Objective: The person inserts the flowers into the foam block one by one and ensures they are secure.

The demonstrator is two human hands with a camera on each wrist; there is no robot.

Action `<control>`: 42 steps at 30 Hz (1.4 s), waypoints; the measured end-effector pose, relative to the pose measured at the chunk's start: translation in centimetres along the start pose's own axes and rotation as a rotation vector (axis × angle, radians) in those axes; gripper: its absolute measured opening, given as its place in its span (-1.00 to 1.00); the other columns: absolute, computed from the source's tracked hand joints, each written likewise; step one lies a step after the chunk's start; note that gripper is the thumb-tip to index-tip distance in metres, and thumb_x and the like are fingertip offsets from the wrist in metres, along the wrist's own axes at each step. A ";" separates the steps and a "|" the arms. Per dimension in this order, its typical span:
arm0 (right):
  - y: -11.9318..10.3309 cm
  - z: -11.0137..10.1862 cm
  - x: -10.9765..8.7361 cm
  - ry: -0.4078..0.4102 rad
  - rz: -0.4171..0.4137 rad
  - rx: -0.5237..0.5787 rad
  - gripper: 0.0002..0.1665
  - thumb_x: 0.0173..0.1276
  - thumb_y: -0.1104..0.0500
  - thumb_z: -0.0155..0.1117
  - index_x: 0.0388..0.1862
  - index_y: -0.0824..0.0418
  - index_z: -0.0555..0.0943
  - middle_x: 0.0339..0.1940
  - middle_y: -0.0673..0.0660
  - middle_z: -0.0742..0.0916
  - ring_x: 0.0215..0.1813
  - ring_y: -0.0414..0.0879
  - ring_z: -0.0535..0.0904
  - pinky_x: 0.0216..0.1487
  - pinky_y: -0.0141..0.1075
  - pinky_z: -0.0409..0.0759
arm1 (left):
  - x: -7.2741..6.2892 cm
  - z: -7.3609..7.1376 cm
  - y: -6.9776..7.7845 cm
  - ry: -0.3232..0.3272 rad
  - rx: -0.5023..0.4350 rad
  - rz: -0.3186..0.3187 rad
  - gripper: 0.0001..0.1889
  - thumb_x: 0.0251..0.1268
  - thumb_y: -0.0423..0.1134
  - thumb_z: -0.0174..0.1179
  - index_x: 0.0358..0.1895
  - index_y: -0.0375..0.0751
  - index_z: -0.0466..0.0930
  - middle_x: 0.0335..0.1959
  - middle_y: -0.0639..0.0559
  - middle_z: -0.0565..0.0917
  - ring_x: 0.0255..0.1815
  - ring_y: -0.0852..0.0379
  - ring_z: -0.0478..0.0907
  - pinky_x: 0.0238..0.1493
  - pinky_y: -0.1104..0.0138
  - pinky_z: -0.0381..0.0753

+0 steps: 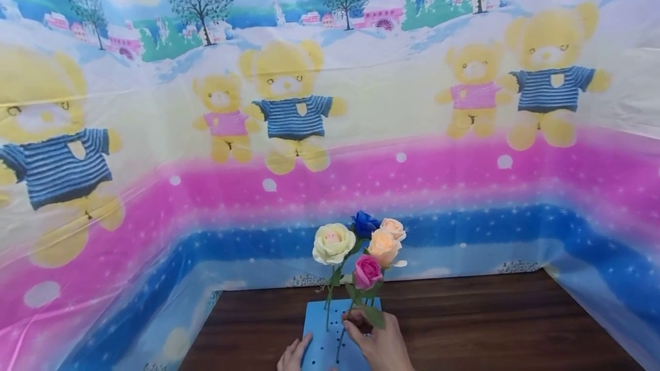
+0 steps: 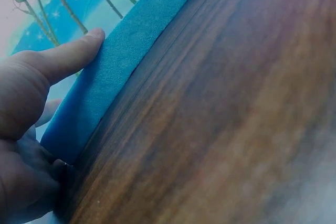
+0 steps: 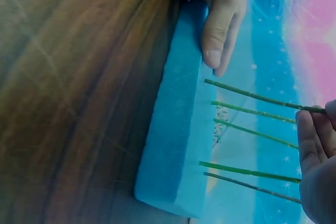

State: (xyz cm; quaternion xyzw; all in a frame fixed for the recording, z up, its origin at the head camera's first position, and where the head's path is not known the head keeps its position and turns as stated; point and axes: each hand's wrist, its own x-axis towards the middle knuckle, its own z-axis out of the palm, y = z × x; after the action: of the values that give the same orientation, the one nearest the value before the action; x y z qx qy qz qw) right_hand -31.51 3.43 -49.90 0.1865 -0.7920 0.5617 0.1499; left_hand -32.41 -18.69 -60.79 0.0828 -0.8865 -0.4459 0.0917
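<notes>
A blue foam block [image 1: 316, 325] with small holes lies on the table. My left hand [image 1: 294, 355] grips its near left corner, the thumb [image 2: 73, 56] along the front edge and fingers at the left end. With thumb and fingertips, my right hand [image 1: 384, 343] pinches the stem [image 3: 252, 94] of a pink rose [image 1: 368, 272] above the block. That stem's lower end meets the block's top; how deep it sits, I cannot tell. Standing upright behind are a cream rose [image 1: 333, 243], a blue rose [image 1: 365, 224] and peach roses [image 1: 384, 247].
Dark brown wooden tabletop [image 1: 484, 325] spreads on both sides of the block. A printed curtain [image 1: 412, 188] with teddy bears and snowy trees hangs behind and around the table. Green leaves [image 1: 374, 316] partly cover my right fingers.
</notes>
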 end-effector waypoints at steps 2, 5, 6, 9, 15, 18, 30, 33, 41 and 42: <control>0.1 0.2 0.4 -0.018 -0.016 0.000 -0.96 0.55 0.09 0.56 -0.09 -0.03 0.88 -0.21 -0.08 0.91 -0.20 -0.30 0.82 -0.20 -0.39 0.78 | -0.5 0.2 0.3 0.051 -0.004 0.017 -0.07 0.15 0.35 0.62 0.47 -0.19 0.67 0.43 -0.58 0.52 0.47 -0.75 0.33 0.35 -0.60 0.33; 0.4 0.4 0.6 -0.052 0.003 0.071 -0.91 0.59 0.03 0.53 -0.05 -0.02 0.85 -0.17 -0.06 0.90 -0.12 -0.21 0.85 -0.11 -0.34 0.81 | -1.0 0.5 0.5 0.095 -0.001 0.025 -0.05 0.11 0.36 0.64 0.47 -0.17 0.68 0.42 -0.57 0.53 0.45 -0.73 0.35 0.30 -0.60 0.37; 0.6 0.5 0.5 -0.065 0.019 0.111 -0.89 0.61 0.04 0.52 -0.03 0.02 0.84 -0.16 -0.04 0.90 -0.09 -0.16 0.86 -0.09 -0.31 0.83 | -1.0 0.5 0.5 0.095 0.001 0.024 -0.06 0.12 0.36 0.64 0.47 -0.16 0.68 0.42 -0.56 0.53 0.45 -0.72 0.35 0.29 -0.60 0.37; 1.0 0.7 0.4 -0.094 0.073 0.232 -0.84 0.65 0.09 0.47 0.02 0.15 0.80 -0.15 0.06 0.89 -0.08 -0.03 0.88 -0.05 -0.23 0.87 | -1.1 0.5 0.4 0.088 -0.003 0.024 -0.05 0.10 0.37 0.64 0.47 -0.16 0.68 0.42 -0.56 0.53 0.45 -0.73 0.35 0.30 -0.60 0.37; 1.8 0.8 0.6 -0.090 0.062 0.262 -0.79 0.66 0.09 0.45 0.04 0.21 0.74 -0.19 0.09 0.87 -0.10 -0.07 0.87 -0.02 -0.34 0.83 | -0.3 -0.1 0.3 0.015 -0.016 0.016 0.05 0.03 0.40 0.66 0.52 -0.16 0.63 0.46 -0.59 0.48 0.48 -0.76 0.29 0.27 -0.59 0.39; 2.3 0.6 0.4 -0.081 0.073 0.265 -0.83 0.66 0.12 0.45 -0.02 0.22 0.69 -0.21 0.10 0.86 -0.11 -0.11 0.85 -0.04 -0.34 0.84 | 0.1 -0.4 0.5 -0.040 -0.002 -0.008 0.10 0.00 0.46 0.64 0.54 -0.17 0.61 0.47 -0.62 0.46 0.48 -0.77 0.27 0.26 -0.60 0.39; 2.7 0.5 0.2 -0.143 0.007 0.261 -0.81 0.63 0.15 0.47 -0.16 0.21 0.66 -0.06 0.19 0.86 0.00 -0.11 0.87 0.01 -0.32 0.85 | 0.6 -0.7 0.8 -0.099 0.023 -0.010 0.20 -0.09 0.53 0.65 0.55 -0.21 0.59 0.48 -0.64 0.44 0.48 -0.78 0.26 0.24 -0.64 0.38; 2.7 0.3 0.4 -0.158 0.016 0.269 -0.78 0.66 0.14 0.45 -0.15 0.24 0.63 -0.09 0.14 0.85 0.00 -0.08 0.88 0.02 -0.30 0.85 | 0.6 -0.6 0.9 -0.087 0.023 -0.010 0.19 -0.08 0.54 0.64 0.55 -0.20 0.59 0.48 -0.63 0.44 0.48 -0.79 0.26 0.24 -0.64 0.38; 3.3 0.2 0.2 -0.177 0.065 0.183 -0.81 0.68 0.00 0.42 -0.04 0.09 0.79 -0.09 0.00 0.86 -0.01 -0.16 0.84 0.00 -0.37 0.81 | -0.7 0.0 0.5 0.023 -0.007 0.003 0.02 0.06 0.42 0.63 0.52 -0.16 0.64 0.46 -0.58 0.48 0.49 -0.76 0.29 0.31 -0.61 0.35; 3.3 0.2 0.0 -0.169 0.069 0.166 -0.80 0.67 -0.02 0.42 -0.02 0.06 0.83 -0.10 -0.02 0.86 -0.03 -0.16 0.84 -0.03 -0.38 0.80 | -0.7 0.0 0.5 0.030 -0.005 0.005 0.01 0.08 0.42 0.62 0.51 -0.15 0.64 0.46 -0.57 0.49 0.48 -0.75 0.30 0.31 -0.61 0.35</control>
State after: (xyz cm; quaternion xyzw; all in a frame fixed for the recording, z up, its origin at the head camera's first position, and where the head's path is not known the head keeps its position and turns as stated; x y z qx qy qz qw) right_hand -33.07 4.23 -52.68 0.2176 -0.7584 0.6126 0.0472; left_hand -31.76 -18.23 -60.43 0.0867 -0.8842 -0.4464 0.1063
